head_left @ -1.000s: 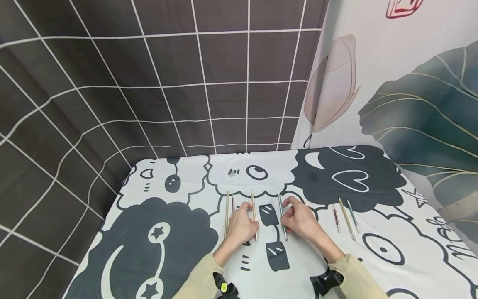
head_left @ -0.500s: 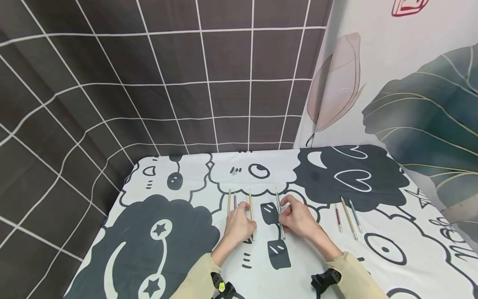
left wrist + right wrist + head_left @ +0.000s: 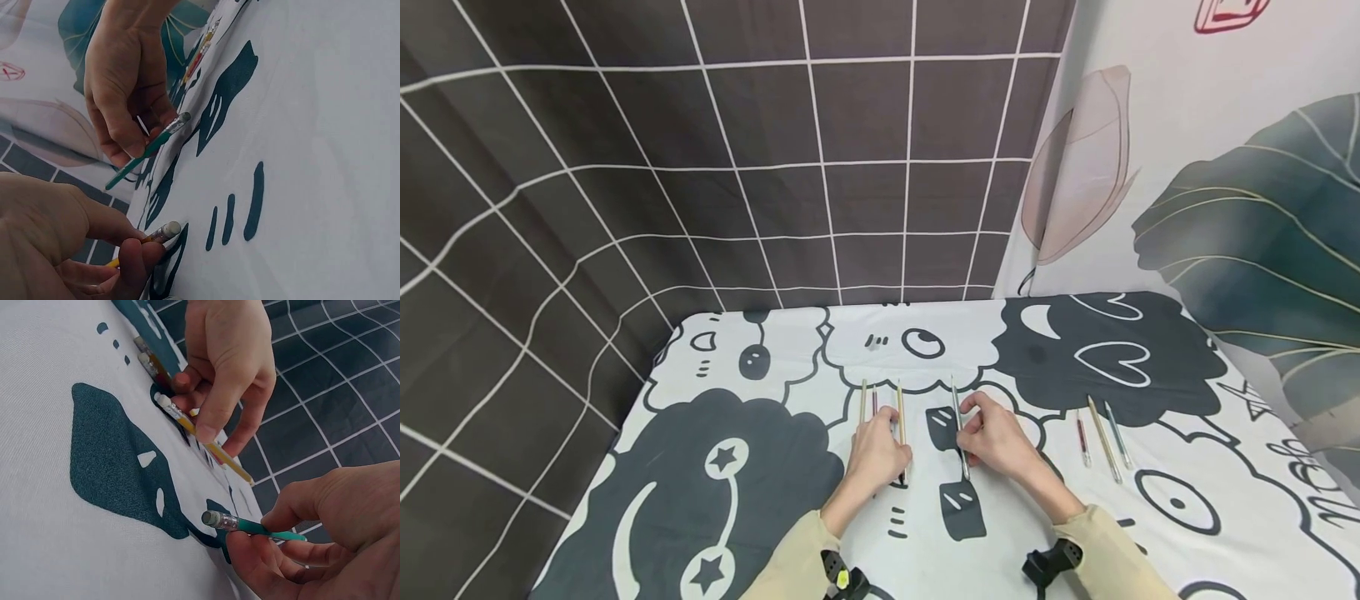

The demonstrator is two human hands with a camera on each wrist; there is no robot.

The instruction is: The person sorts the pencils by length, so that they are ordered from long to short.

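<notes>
In the head view my left hand (image 3: pixel 877 450) pinches a yellow pencil (image 3: pixel 901 412), its tip pointing away from me. The right wrist view shows that pencil's white eraser end (image 3: pixel 164 401) just above the cloth. Left of it lie another yellow pencil (image 3: pixel 862 404) and a red pencil (image 3: pixel 875 402), both partly hidden by the left hand. My right hand (image 3: pixel 997 442) holds a green pencil (image 3: pixel 250 527) between thumb and fingers, a short way right of the yellow one and roughly parallel to it. Its metal-banded eraser end (image 3: pixel 181 119) faces toward me.
On the right of the patterned cloth (image 3: pixel 917 575) lie a short red pencil (image 3: pixel 1083 442), a yellow pencil (image 3: pixel 1105 442) and a green pencil (image 3: pixel 1118 435). A dark grid-patterned curtain (image 3: pixel 865 200) hangs behind, with a leaf-print curtain (image 3: pixel 1247 242) at right.
Both hands have shifted slightly left over the cloth with the yellow and green pencils still in their fingers. The head view has turned a little. The pencils at right lie still.
</notes>
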